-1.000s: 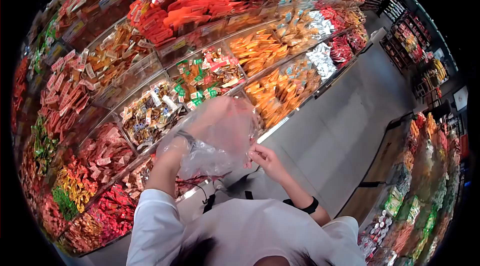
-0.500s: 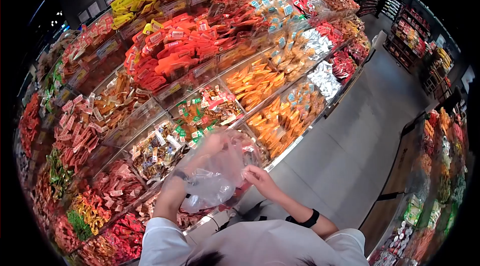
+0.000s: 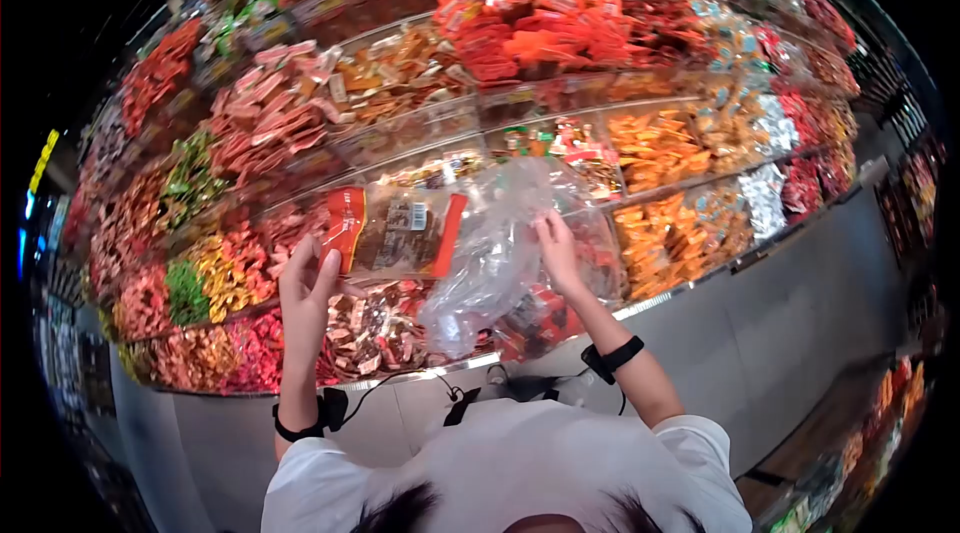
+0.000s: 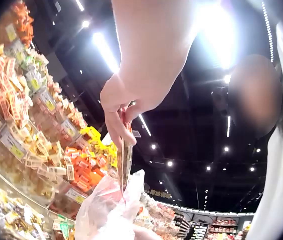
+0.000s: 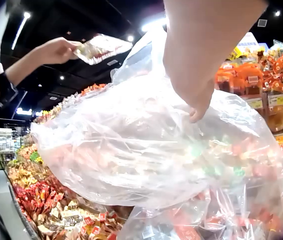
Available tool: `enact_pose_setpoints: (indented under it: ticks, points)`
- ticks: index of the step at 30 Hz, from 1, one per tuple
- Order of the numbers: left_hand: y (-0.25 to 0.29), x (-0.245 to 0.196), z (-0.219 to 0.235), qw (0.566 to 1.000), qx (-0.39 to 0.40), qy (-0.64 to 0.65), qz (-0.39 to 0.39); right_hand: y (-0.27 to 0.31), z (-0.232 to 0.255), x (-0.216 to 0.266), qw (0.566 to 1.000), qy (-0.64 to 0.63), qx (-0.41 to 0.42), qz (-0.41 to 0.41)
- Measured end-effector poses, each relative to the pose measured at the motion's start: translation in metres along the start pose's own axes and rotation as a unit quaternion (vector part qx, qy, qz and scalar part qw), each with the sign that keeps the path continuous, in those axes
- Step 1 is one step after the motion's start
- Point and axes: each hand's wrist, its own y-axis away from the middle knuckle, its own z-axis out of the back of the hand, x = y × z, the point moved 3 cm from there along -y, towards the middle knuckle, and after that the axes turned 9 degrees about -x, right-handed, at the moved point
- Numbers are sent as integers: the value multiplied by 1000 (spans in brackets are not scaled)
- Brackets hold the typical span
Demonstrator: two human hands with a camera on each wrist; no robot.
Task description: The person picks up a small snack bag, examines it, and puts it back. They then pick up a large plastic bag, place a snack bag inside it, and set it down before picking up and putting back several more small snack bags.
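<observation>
My left hand (image 3: 310,283) pinches one end of a flat snack packet (image 3: 396,235) with red-orange ends, a barcode and brown food showing through its middle. Seen from the left wrist, the packet (image 4: 125,165) hangs edge-on from the fingers, its lower end overlapping the bag mouth. My right hand (image 3: 558,248) grips a clear plastic bag (image 3: 490,263) at its upper edge. The right wrist view shows the bag (image 5: 116,140) puffed wide, with red packets (image 5: 186,230) low in it. In that view the snack packet (image 5: 103,48) is up and left of the bag.
Tiered bins of wrapped snacks surround the bag: red packets (image 3: 550,23) behind, orange ones (image 3: 665,233) to the right, pink ones (image 3: 270,123) to the left. The bin front edge (image 3: 650,305) runs close before the body. Grey floor (image 3: 690,363) lies at the right.
My left hand, earlier inside the bag, is now out at its left with the snack packet. The right hand still holds the bag. The head view has swung leftward.
</observation>
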Motion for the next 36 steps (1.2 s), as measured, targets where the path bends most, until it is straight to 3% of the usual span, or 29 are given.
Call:
enact_pose_setpoints:
  ticks: [3, 5, 7, 8, 9, 13, 14, 15, 16, 17, 19, 20, 22, 23, 25, 28, 29, 31, 32, 34, 36]
  points:
    - [18, -18, 10, 996, -15, 79, 36, -4, -37, -57, 999, 47, 22, 9]
    - [24, -23, 7, 991, 12, 112, 69, -4, -48, -65, 994, 97, 50, 5]
    - [28, -22, -3, 983, 24, 158, 88, 3, -51, -49, 982, 95, 164, -16]
    - [30, -20, -10, 978, 11, 176, 115, 9, -44, -38, 982, 27, 168, -82]
    - [30, -14, -17, 973, 17, 195, 126, 16, -35, -13, 982, 31, 164, -88]
    - [32, -6, -56, 958, 55, 232, 157, 36, 19, 63, 991, 39, 103, -69]
    - [32, -6, -69, 955, 65, 243, 161, 41, 33, 70, 985, -48, 86, -138]
    - [33, -3, -81, 951, 78, 249, 164, 45, 48, 73, 968, -137, 66, -201]
    - [34, 1, -94, 951, 104, 238, 168, 44, 72, 64, 965, -104, 95, -220]
    - [35, 2, -108, 950, 131, 228, 168, 50, 90, 61, 968, -100, 79, -214]
    - [41, 1, -142, 956, 148, 188, 169, 60, 121, 70, 935, -273, 64, -215]
    - [45, 3, -160, 958, 159, 174, 165, 61, 141, 72, 939, -270, 54, -205]
    - [53, 8, -191, 955, 190, 162, 162, 63, 174, 77, 916, -315, 126, -214]
    - [56, 10, -206, 950, 213, 161, 163, 62, 195, 78, 918, -317, 124, -206]
    - [69, 9, -243, 951, 214, 164, 154, 63, 240, 79, 950, -189, 173, -176]
    - [100, 13, -314, 905, 353, 122, 203, 68, 304, 79, 952, -102, 194, -212]
    - [111, 14, -340, 905, 352, 120, 206, 71, 324, 72, 951, -104, 195, -216]
    - [140, 18, -394, 850, 469, 58, 232, 73, 360, 60, 955, -114, 157, -224]
    - [150, 23, -418, 851, 465, 52, 239, 73, 371, 58, 955, -127, 111, -246]
    - [169, 31, -457, 819, 504, 93, 257, 70, 398, 43, 952, -125, 103, -259]
    - [173, 33, -481, 828, 495, 71, 255, 64, 414, 29, 948, -120, 98, -276]
